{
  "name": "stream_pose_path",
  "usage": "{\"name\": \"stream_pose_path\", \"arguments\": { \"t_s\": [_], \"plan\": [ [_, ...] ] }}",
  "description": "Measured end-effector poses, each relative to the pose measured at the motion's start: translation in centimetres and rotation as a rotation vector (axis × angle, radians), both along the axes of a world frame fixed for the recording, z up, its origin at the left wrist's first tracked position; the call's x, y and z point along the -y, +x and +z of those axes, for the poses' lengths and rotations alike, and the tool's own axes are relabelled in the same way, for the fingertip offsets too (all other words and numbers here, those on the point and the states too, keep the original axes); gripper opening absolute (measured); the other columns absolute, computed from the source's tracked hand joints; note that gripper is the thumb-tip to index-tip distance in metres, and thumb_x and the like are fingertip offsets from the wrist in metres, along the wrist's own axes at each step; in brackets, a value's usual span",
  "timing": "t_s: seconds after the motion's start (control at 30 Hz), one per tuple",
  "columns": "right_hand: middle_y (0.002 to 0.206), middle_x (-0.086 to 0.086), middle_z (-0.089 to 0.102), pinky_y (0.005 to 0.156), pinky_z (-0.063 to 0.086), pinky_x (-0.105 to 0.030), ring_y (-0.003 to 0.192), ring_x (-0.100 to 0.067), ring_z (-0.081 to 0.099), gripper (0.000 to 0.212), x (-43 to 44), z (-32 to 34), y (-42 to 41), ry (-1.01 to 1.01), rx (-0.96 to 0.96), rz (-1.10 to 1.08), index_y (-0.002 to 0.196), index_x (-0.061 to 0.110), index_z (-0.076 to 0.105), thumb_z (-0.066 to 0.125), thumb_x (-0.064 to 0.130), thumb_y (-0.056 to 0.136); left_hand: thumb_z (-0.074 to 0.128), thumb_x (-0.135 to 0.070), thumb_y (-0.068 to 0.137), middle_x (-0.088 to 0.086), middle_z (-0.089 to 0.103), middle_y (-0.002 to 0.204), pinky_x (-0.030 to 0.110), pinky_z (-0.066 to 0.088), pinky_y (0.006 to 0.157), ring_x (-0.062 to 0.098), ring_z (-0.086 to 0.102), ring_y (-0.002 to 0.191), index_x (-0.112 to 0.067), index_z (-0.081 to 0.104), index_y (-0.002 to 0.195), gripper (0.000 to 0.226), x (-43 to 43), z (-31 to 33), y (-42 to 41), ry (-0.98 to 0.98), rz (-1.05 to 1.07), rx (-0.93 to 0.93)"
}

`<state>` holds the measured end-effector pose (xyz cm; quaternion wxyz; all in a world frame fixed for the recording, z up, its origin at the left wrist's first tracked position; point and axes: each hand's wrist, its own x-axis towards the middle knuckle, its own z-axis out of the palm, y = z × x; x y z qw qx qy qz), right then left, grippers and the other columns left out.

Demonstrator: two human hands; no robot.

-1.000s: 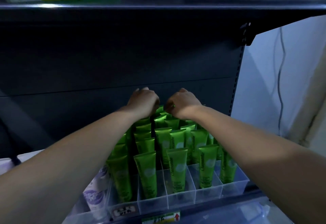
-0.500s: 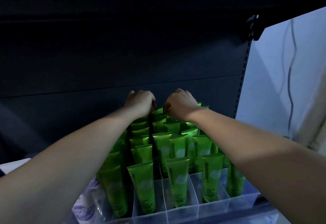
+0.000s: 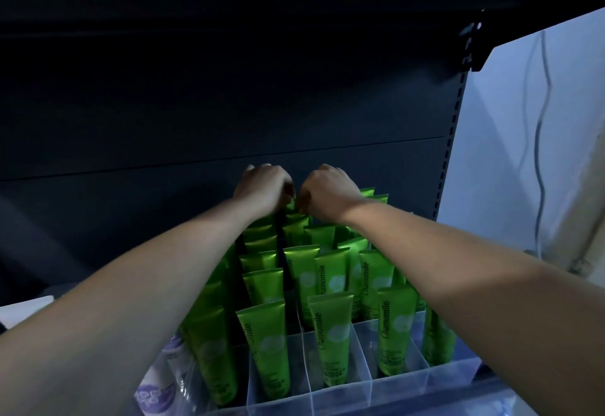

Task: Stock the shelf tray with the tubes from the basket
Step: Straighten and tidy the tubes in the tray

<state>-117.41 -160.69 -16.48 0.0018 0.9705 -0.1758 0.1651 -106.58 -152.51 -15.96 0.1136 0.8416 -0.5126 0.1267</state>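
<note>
Left grip (image 3: 265,188) and right grip (image 3: 327,198) curl side by side over the rearmost green tubes (image 3: 330,334) — whether either holds one, I cannot tell. This side of both grips, more tubes stand upright in the clear shelf tray (image 3: 393,392).

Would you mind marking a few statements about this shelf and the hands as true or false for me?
1. The green tubes stand upright in a clear divided tray. True.
2. Both hands are at the front row. False: the left hand and right hand are over the back rows, close together.
3. The nearest labels read "Chamomile". True.
4. The left hand rests on the purple-and-white tube. False: that tube is at the near left, away from both hands.
5. A cable hangs down the white wall on the right. True.
</note>
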Motion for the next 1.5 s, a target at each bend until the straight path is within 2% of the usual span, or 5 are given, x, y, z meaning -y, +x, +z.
{"name": "stream_pose_path", "arguments": {
  "t_s": [0.5, 0.77, 0.9, 1.27, 1.5],
  "plan": [
    [0.119, -0.002, 0.065, 0.103, 0.038, -0.033, 0.125, -0.024, 0.044, 0.028, -0.2, 0.1, -1.9, 0.176, 0.009, -0.015, 0.112, 0.023, 0.069, 0.049, 0.017, 0.094, 0.064, -0.020, 0.088, 0.000, 0.061, 0.128, 0.039, 0.041, 0.103, 0.024, 0.054, 0.119, -0.028, 0.066, 0.117, 0.030, -0.8, -0.6, 0.7, 0.001, 0.000, -0.176],
    [0.107, 0.005, 0.070, 0.095, 0.044, -0.026, 0.112, -0.014, 0.053, 0.017, -0.2, 1.1, -4.8, 0.278, 0.052, -0.014, 0.099, 0.030, 0.074, 0.067, 0.030, 0.084, 0.070, -0.035, 0.079, -0.003, 0.072, 0.087, 0.031, 0.051, 0.076, 0.017, 0.063, 0.085, -0.020, 0.075, 0.084, 0.017, -3.1, 0.3, -1.1, -0.064, -0.129, -0.186],
    [0.109, 0.010, 0.068, 0.101, 0.043, -0.029, 0.116, -0.012, 0.052, 0.014, 0.1, 0.8, -5.3, 0.319, -0.018, 0.012, 0.093, 0.034, 0.074, 0.072, 0.032, 0.079, 0.075, -0.036, 0.075, -0.003, 0.074, 0.091, 0.027, 0.046, 0.081, 0.015, 0.064, 0.089, -0.022, 0.077, 0.088, 0.019, -3.9, 0.5, -1.4, 0.014, -0.102, -0.204],
    [0.117, 0.009, 0.057, 0.100, 0.027, -0.030, 0.123, -0.016, 0.033, 0.016, -1.0, 0.7, -5.3, -0.007, -0.057, 0.030, 0.100, 0.038, 0.071, 0.061, 0.034, 0.089, 0.071, -0.026, 0.082, 0.001, 0.073, 0.092, 0.032, 0.041, 0.089, 0.020, 0.064, 0.091, -0.016, 0.075, 0.085, 0.011, -3.7, -0.2, -2.1, -0.033, -0.123, -0.152],
    [0.111, 0.009, 0.064, 0.103, 0.024, -0.030, 0.120, -0.013, 0.037, 0.013, -1.3, 0.4, -4.9, 0.077, 0.013, 0.062, 0.097, 0.033, 0.072, 0.065, 0.030, 0.086, 0.071, -0.025, 0.082, 0.000, 0.071, 0.092, 0.032, 0.039, 0.088, 0.019, 0.062, 0.090, -0.017, 0.074, 0.084, 0.009, -3.6, -0.2, -2.3, -0.049, -0.138, -0.152]
  ]
}}
